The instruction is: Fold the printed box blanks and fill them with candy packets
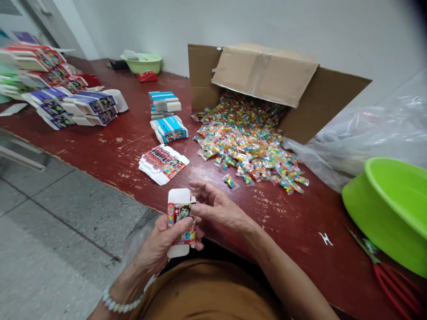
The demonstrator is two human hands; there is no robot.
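A small red printed candy box [180,222] with white end flaps is in my left hand [167,238], thumb across its front and fingers behind it. Its top and bottom flaps stick out. My right hand [218,206] is beside the box's upper right edge, fingers stretched and apart; whether the thumb touches the side flap I cannot tell. Just beyond lies a stack of flat red box blanks [163,162] on the dark red table [233,218]. To the right spreads a heap of clear packets of coloured candies [247,142].
The heap spills from a tipped cardboard carton [267,71]. Blue boxes [169,129], purple boxes [90,104] and red boxes [46,58] are stacked leftward. A green basin [376,195] and red-handled scissors [383,275] are at right. Behind are a pale green basin [143,64] and red tape dispenser [147,77].
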